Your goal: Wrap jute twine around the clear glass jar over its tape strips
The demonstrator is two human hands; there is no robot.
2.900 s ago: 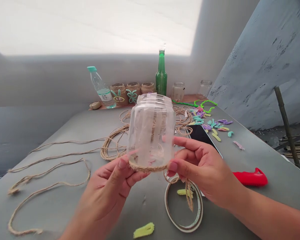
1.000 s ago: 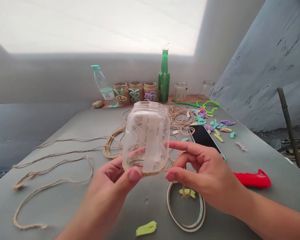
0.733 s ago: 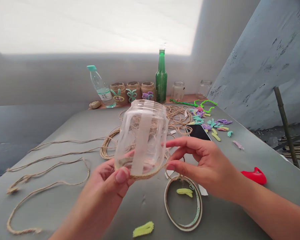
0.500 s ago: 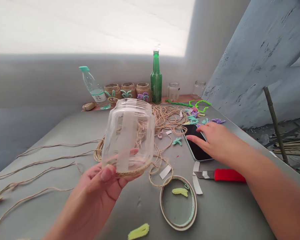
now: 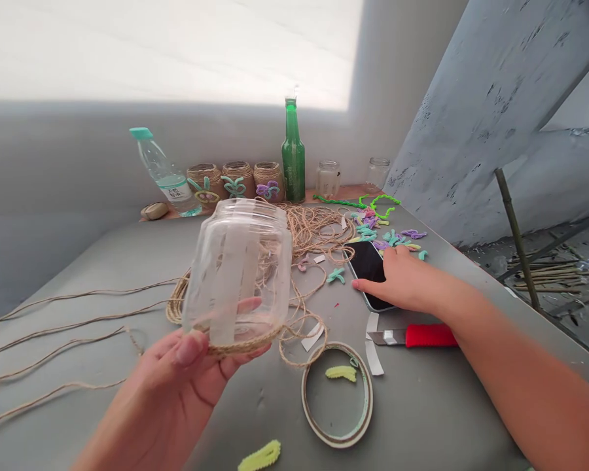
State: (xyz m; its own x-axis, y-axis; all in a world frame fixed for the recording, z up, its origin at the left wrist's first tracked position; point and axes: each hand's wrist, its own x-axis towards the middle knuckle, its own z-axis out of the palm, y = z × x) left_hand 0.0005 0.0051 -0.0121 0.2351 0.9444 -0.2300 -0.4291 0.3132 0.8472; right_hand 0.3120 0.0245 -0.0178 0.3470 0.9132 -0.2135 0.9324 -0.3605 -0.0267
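The left grip (image 5: 177,373) now holds the taped jar (image 5: 238,275) alone, twine (image 5: 240,348) wound round its base; the right grip (image 5: 402,278), open and empty, has moved onto the phone (image 5: 366,265).

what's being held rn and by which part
The left hand holds a clear glass jar by its lower end, at the twine wrap. The right hand holds nothing; it is over a smartphone.

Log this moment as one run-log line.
left hand: holds twine-wrapped glass jar | right hand: resting on black smartphone | nearby: red-handled utility knife
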